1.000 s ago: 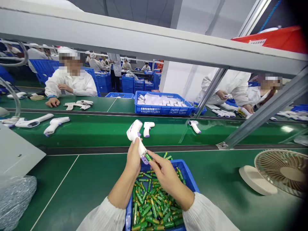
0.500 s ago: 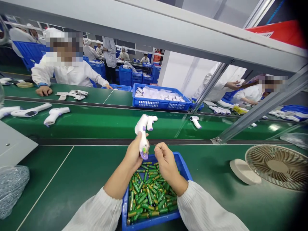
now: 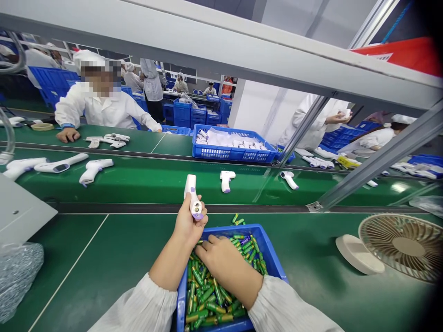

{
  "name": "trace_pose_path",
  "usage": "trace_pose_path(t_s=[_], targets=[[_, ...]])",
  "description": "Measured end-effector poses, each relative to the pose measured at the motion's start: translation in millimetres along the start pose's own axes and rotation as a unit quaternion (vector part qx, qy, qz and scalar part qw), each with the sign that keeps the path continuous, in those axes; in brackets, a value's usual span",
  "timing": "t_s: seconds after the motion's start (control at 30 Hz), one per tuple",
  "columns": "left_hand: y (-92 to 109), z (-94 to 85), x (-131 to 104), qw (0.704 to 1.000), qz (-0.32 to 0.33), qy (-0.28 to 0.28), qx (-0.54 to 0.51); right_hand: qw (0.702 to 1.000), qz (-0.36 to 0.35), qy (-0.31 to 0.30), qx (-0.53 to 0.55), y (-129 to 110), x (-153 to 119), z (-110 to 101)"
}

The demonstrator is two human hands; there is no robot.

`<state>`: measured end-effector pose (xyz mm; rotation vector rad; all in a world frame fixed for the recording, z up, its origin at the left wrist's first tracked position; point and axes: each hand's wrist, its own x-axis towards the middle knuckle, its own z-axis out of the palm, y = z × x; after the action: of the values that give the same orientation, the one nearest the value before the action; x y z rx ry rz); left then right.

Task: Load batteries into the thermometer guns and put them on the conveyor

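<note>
Left hand (image 3: 188, 221): closed around the handle of a white thermometer (image 3: 191, 188), gun-shaped, clear of the worktop (image 3: 104, 272). Head end up and pointing away; handle end toward the camera, uncapped, with a purple flap (image 3: 197, 216) hanging from it. Held near the far left corner of a blue tray (image 3: 274, 260).

Right hand (image 3: 223, 260): inside the tray, back of hand up, fingers bent down among green batteries (image 3: 207, 295). Fingertips hidden; cannot tell whether they are apart or pinching a battery. One dark blue battery (image 3: 244, 240) lies among the green, right of the knuckles.

Tray sits toward the worktop's far edge. A few loose batteries (image 3: 238, 221) between its far rim and that edge.

Beyond the edge, a green belt (image 3: 166, 184) with more thermometers lying on it: one (image 3: 226, 180) right of the held unit, another (image 3: 289, 180) farther right, three to the left, the nearest of those (image 3: 94, 171) well apart from the left hand.

Right part of worktop: beige fan (image 3: 403, 246). Across the belt: blue basket (image 3: 235, 154) of white units; a co-worker's hand (image 3: 68, 134) on the far surface, at left.
</note>
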<state>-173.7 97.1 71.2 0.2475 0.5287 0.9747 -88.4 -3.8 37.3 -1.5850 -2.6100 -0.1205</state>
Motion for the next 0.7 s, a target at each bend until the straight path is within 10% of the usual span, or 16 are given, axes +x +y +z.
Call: trace_pose_path(t_s=[0.23,0.43,0.7], targets=[[-2,-0.9,4,0.998,0.034,0.036,0.024,0.972,0.021,0.139,0.186,17,-7,-14],[-15,-1.2,-3,0.985,-0.032,-0.008,0.167,0.825,0.132,0.464,0.295,27,-10,-21],[-21,-3.1,-8,0.975,-0.070,-0.045,0.206,0.835,0.056,0.495,0.234,28,-10,-27]])
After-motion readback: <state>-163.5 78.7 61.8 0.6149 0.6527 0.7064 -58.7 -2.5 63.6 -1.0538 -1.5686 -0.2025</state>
